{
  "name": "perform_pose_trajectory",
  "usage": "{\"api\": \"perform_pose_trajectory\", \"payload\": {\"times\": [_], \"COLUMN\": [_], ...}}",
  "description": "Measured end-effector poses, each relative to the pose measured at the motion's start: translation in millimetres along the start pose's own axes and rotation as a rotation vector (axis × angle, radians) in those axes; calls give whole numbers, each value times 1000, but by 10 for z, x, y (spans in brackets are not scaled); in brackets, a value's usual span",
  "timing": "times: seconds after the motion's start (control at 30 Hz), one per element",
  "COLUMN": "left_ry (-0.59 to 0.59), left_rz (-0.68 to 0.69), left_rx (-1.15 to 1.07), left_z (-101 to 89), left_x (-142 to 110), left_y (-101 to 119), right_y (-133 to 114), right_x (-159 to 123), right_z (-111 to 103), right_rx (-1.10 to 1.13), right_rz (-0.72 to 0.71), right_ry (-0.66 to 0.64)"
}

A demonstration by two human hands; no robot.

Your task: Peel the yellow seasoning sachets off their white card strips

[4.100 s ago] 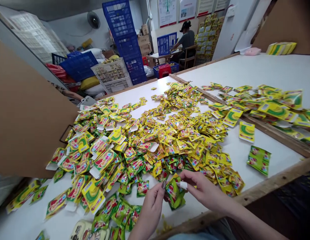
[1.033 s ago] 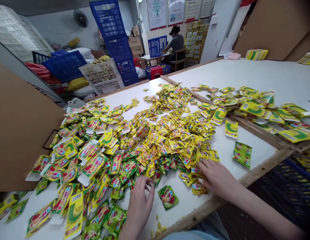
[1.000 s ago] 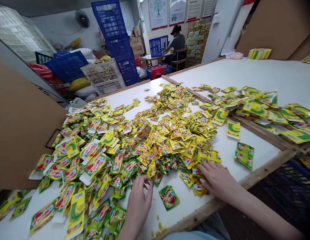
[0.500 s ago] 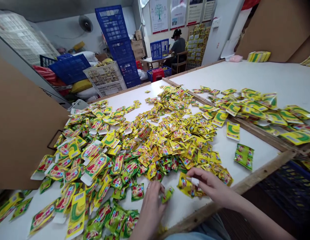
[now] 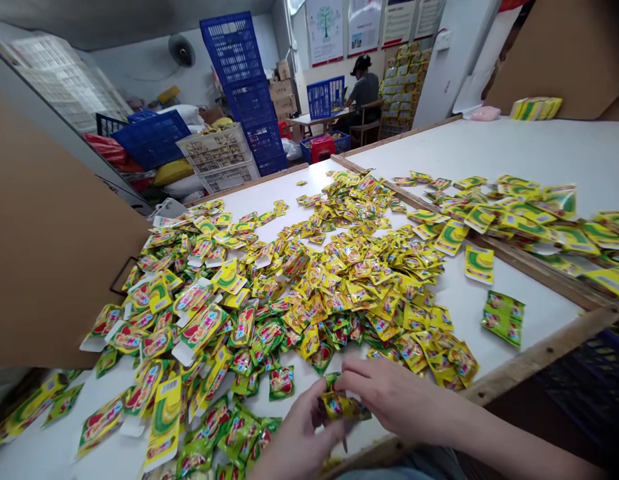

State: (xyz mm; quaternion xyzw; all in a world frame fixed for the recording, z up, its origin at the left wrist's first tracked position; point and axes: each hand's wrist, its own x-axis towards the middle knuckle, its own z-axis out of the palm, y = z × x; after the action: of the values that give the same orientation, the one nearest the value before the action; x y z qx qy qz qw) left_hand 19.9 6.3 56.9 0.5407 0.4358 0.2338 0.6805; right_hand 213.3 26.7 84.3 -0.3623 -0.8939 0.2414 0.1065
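Note:
Near the table's front edge, my left hand and my right hand meet around small candy-like packets. Between them shows a yellow packet, with a bit of green packet above it. My left fingers curl about the left end of these packets, partly smeared by motion. From above and the right, my right fingers close on them and hide part of them. A large heap of yellow packets lies just beyond. Green packets with red fruit pictures lie left of my left hand.
Flat yellow-green cartons lie to the left, beside a brown cardboard sheet. A wooden strip divides the white table. A green packet sheet lies right. Behind are stacked blue crates and a seated person.
My hands have come together. The right has moved left with the yellow packets to the left hand, which held a green packet. The view has shifted slightly.

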Motion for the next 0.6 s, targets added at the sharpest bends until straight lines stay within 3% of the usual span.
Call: {"api": "perform_pose_trajectory", "payload": {"times": [0.1,0.23,0.33,0.4,0.5,0.53,0.6], "left_ry": [141,195,169,123,146,218,514], "left_rz": [19,57,73,106,211,254,315], "left_rx": [-77,-121,-44,115,520,678,928], "left_z": [47,90,84,10,-283,-426,-738], "left_x": [100,209,263,336,601,734,1034], "left_y": [-42,-88,-61,48,360,478,679], "right_y": [43,108,139,169,231,249,267], "right_x": [-1,17,48,52,5,-22,-86], "right_z": [89,270,409,446,382,341,264], "right_rx": [108,435,900,1020,775,652,454], "right_rz": [63,304,418,431,443,444,424], "right_ry": [137,415,298,294,462,508,549]}}
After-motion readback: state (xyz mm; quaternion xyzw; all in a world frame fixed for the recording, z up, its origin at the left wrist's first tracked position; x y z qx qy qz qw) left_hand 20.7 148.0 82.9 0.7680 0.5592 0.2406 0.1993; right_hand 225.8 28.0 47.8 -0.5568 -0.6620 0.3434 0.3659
